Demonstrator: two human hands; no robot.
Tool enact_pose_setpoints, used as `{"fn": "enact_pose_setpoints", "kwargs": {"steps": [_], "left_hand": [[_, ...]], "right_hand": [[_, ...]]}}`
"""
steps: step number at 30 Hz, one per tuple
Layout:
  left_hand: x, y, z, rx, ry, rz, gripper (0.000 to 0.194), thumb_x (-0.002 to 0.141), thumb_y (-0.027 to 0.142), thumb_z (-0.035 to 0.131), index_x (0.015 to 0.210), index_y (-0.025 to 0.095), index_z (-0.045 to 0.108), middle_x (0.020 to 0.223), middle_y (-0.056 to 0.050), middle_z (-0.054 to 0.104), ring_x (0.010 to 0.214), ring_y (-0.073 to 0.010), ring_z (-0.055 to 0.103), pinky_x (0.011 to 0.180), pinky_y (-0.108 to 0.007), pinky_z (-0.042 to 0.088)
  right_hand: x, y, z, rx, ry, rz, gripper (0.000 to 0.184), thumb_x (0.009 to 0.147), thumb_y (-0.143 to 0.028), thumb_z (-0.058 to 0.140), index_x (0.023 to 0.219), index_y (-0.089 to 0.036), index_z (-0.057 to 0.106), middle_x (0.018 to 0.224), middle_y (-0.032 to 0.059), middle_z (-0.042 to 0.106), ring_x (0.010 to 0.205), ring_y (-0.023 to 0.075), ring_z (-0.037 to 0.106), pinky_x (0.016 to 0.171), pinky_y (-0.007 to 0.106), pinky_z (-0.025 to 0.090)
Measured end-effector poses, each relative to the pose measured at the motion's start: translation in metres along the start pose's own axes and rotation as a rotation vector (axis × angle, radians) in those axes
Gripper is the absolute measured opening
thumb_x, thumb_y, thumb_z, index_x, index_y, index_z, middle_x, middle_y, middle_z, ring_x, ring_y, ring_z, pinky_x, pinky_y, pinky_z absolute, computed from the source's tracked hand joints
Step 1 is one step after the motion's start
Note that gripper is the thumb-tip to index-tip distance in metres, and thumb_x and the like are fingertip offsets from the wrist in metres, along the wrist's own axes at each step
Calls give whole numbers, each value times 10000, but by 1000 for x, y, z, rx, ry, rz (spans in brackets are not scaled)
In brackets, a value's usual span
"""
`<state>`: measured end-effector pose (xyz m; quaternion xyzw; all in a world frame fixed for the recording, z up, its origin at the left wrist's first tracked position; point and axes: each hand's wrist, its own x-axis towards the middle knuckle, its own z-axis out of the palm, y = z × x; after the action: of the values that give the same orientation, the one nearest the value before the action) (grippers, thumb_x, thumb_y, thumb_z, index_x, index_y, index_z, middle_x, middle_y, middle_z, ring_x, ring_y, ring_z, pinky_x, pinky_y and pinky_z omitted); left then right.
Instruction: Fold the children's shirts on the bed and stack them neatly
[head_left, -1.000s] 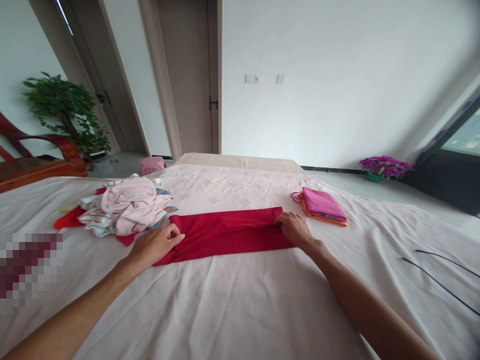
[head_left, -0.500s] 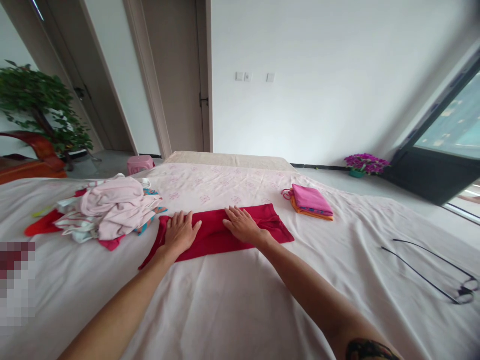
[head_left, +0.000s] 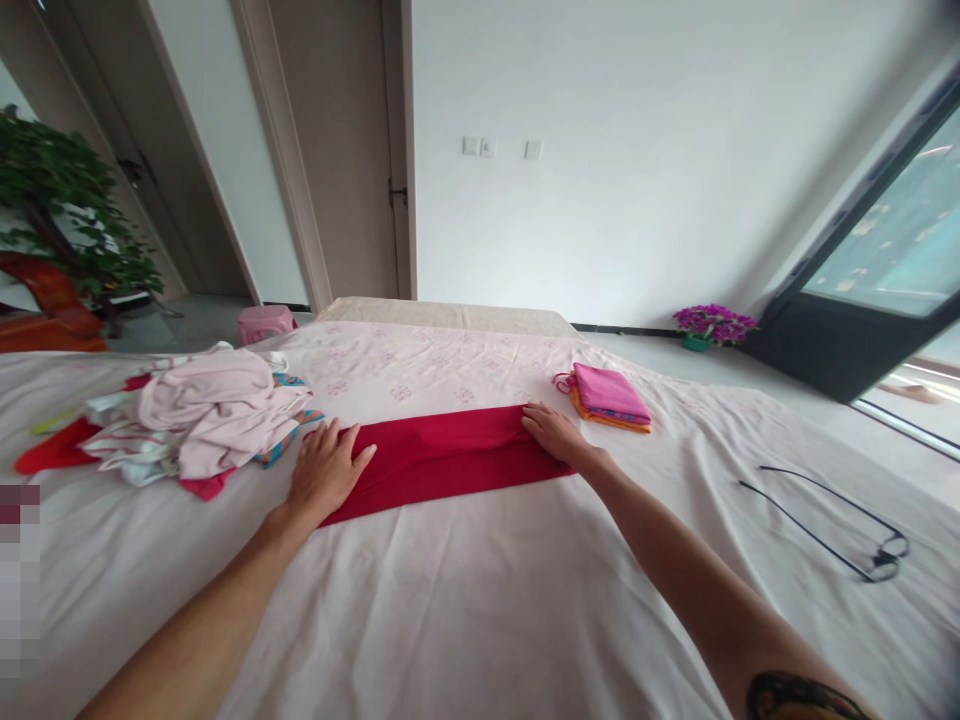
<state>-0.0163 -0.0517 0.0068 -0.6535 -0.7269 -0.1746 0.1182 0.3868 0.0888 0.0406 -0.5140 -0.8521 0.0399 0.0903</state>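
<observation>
A dark red garment (head_left: pixel 442 455), folded into a long strip, lies flat on the pale bedsheet (head_left: pixel 465 600). My left hand (head_left: pixel 326 468) rests on its left end, fingers stretched out and thumb apart. On its right end lies my right hand (head_left: pixel 559 437), palm down with the fingers extended. Shallow creases run along the cloth between the two hands. What exact kind of garment it is, I cannot make out.
Left of my hands sits a loose heap of clothes (head_left: pixel 210 410). A folded pink and orange stack (head_left: pixel 611 395) lies beyond my right hand, and eyeglasses (head_left: pixel 840 530) rest farther right. A pink stool (head_left: pixel 266 322) stands past the bed's far left edge.
My hands have slid apart, the left toward the left end and the right toward the right end of the red garment. The view has shifted slightly to the right.
</observation>
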Motion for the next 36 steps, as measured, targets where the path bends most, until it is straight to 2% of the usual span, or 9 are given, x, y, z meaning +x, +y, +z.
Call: {"fn": "enact_pose_setpoints", "kwargs": {"steps": [3, 7, 10, 12, 19, 23, 25, 31, 36], "left_hand": [[-5, 14, -17, -132, 62, 167, 420, 925, 456, 478, 1232, 207, 622, 1317, -129, 584, 1275, -294, 478, 1094, -446, 333], [-10, 34, -25, -243, 9, 301, 315, 838, 397, 629, 1114, 248, 662, 1119, -78, 650, 1075, -256, 569, 998, -404, 409], [-9, 41, -18, -297, -25, 232, 131, 866, 297, 564, 942, 242, 655, 983, -50, 662, 968, -215, 599, 908, -346, 446], [-8, 41, -13, -329, -21, 162, 109, 883, 272, 514, 897, 238, 618, 952, -40, 667, 946, -202, 612, 866, -317, 457], [-6, 39, -13, -383, -34, -21, 158, 939, 352, 434, 995, 254, 544, 1034, -30, 706, 953, -197, 663, 780, -286, 466], [-7, 39, -12, -409, -23, -36, 178, 945, 366, 417, 1001, 245, 534, 1033, -44, 707, 958, -205, 668, 795, -296, 474], [-7, 37, -11, -435, -11, -41, 195, 948, 376, 407, 1014, 240, 529, 1043, -54, 704, 956, -212, 671, 805, -308, 479], [-10, 34, -8, -477, 13, -13, 189, 952, 376, 399, 1018, 242, 515, 1033, -57, 695, 963, -210, 669, 831, -319, 489], [-13, 38, -12, -471, 35, 53, 153, 946, 343, 405, 964, 241, 517, 984, -56, 683, 926, -207, 662, 811, -317, 495]], "right_hand": [[-7, -1, -14, 65, 82, -70, 409, 908, -259, 505, 1298, -213, 618, 1282, 68, 644, 1198, 207, 562, 1033, 320, 403], [-11, -8, -21, 26, 58, -110, 427, 824, -165, 562, 1221, -274, 675, 1193, 32, 686, 1154, 213, 572, 972, 304, 428], [-7, -12, -19, -1, 4, -82, 437, 828, -225, 596, 1259, -274, 651, 1189, 41, 686, 1146, 228, 572, 939, 312, 443], [-3, -15, -17, 10, 5, -62, 453, 826, -275, 615, 1278, -272, 637, 1199, 43, 682, 1147, 232, 572, 935, 317, 448], [1, -51, -6, 111, 18, -267, 550, 737, -154, 610, 1272, -280, 640, 1263, 27, 650, 1195, 231, 546, 995, 320, 409], [0, -74, -1, 60, 66, -287, 424, 822, -252, 610, 1244, -273, 649, 1222, 46, 655, 1168, 239, 541, 969, 343, 400], [2, -78, 0, 2, 83, -277, 339, 872, -218, 544, 1181, -257, 678, 1160, 56, 674, 1113, 221, 561, 953, 334, 391], [13, -55, -9, -147, 92, -124, 318, 847, -105, 501, 1034, -228, 727, 1068, 79, 687, 1036, 213, 583, 918, 315, 371], [5, -26, -25, -148, 237, -78, 410, 894, -95, 450, 1193, -239, 690, 1174, 80, 677, 1094, 227, 563, 975, 334, 344]]}}
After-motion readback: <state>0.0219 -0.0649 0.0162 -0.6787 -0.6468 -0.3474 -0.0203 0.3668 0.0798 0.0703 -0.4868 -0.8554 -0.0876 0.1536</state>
